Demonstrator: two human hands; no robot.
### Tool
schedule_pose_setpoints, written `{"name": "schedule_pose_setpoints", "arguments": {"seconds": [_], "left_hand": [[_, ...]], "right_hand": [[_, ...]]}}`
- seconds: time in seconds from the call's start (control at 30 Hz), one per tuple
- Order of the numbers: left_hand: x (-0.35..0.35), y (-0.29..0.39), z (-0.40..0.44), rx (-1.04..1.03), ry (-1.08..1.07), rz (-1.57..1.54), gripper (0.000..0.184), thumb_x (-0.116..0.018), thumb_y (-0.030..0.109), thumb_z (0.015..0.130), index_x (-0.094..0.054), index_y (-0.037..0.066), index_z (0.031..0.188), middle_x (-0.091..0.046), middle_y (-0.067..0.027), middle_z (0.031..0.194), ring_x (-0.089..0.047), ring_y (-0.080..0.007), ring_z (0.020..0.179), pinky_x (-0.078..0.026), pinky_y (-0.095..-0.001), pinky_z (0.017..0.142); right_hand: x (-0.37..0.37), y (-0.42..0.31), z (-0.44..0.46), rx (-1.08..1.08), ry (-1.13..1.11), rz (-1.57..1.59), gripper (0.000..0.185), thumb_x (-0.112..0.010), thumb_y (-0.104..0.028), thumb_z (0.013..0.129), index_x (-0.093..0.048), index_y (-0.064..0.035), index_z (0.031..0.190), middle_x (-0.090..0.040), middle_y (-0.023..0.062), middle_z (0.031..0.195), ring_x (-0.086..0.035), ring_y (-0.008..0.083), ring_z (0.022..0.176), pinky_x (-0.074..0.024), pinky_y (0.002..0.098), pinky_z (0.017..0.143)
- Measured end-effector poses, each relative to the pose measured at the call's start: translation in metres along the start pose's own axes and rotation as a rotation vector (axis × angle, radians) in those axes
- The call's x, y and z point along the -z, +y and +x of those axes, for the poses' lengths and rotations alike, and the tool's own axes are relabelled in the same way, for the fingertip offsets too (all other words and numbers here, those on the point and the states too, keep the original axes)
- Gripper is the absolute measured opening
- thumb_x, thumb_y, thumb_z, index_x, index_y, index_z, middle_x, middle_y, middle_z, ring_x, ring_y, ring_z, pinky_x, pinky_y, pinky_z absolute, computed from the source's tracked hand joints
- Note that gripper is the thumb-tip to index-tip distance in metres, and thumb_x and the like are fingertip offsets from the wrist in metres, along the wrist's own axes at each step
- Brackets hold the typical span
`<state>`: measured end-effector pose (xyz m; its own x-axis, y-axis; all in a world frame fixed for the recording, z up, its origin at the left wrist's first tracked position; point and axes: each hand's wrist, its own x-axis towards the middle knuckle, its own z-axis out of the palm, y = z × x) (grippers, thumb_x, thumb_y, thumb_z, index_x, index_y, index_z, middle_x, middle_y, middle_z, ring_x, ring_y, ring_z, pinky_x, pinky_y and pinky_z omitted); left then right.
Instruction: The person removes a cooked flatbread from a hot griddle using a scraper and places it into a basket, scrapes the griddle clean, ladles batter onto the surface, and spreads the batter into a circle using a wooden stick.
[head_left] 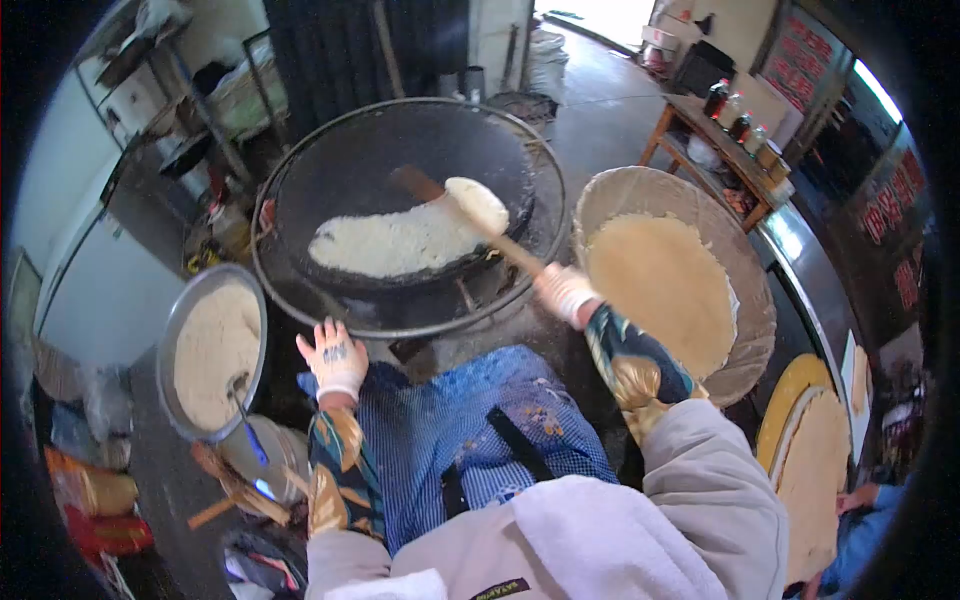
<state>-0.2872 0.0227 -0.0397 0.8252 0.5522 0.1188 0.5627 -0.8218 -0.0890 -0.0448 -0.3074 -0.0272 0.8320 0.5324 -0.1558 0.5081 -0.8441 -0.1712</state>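
Observation:
My right hand (566, 292) is closed round the handle of a wooden spreader (518, 255), whose flat blade reaches over a large round black griddle (330, 190). A band of pale batter (385, 243) lies across the near half of the griddle. A thicker whitish lump of batter (478, 206) sits against the spreader. Near the front of the metal ring (415, 332) around the griddle, my left hand (335, 360) has its fingers spread and holds nothing. Whether it touches the ring I cannot tell. White wrist coverings and patterned sleeves show on both arms.
To the left stands a metal basin (218, 350) of pale batter with a blue-handled ladle (247, 425). On the right, a lined round basket (755, 290) holds flat tan pancakes (660, 285). A bottle-topped wooden table (725, 150) stands beyond. Another person's blue sleeve (872, 530) shows lower right.

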Motion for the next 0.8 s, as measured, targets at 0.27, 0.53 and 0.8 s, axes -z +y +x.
{"name": "schedule_pose_setpoints", "arguments": {"seconds": [0.27,0.53,0.8], "left_hand": [[0.038,0.041,-0.014,-0.156,0.017,-0.155,0.055,-0.061,0.037,0.079,-0.057,0.005,0.123,-0.051,-0.0135,0.135,-0.04,-0.0299,0.131,-0.014,-0.061,0.111],[0.004,0.061,-0.028,-0.134,0.103,-0.033,0.056,-0.058,0.036,0.082,-0.055,0.002,0.126,-0.053,-0.0144,0.131,-0.042,-0.0284,0.13,-0.011,-0.0607,0.113],[-0.002,0.039,-0.013,-0.055,0.04,0.064,0.042,-0.041,0.022,0.09,-0.057,0.002,0.124,-0.054,-0.0155,0.132,-0.044,-0.0298,0.13,-0.009,-0.0641,0.112]], "right_hand": [[0.002,0.005,0.005,0.011,0.087,-0.067,0.036,-0.048,-0.039,0.095,-0.06,-0.0054,0.095,-0.066,0.0247,0.087,-0.063,0.0437,0.085,-0.0492,0.0517,0.078],[-0.001,-0.004,0.012,0.011,0.141,-0.125,0.04,-0.046,-0.042,0.096,-0.058,-0.0042,0.093,-0.065,0.0257,0.087,-0.063,0.0435,0.09,-0.0487,0.0518,0.08],[0.004,0.011,0.032,0.011,0.227,-0.191,0.039,-0.045,-0.042,0.096,-0.056,-0.0051,0.095,-0.066,0.0262,0.086,-0.063,0.0452,0.087,-0.0493,0.0527,0.078]]}}
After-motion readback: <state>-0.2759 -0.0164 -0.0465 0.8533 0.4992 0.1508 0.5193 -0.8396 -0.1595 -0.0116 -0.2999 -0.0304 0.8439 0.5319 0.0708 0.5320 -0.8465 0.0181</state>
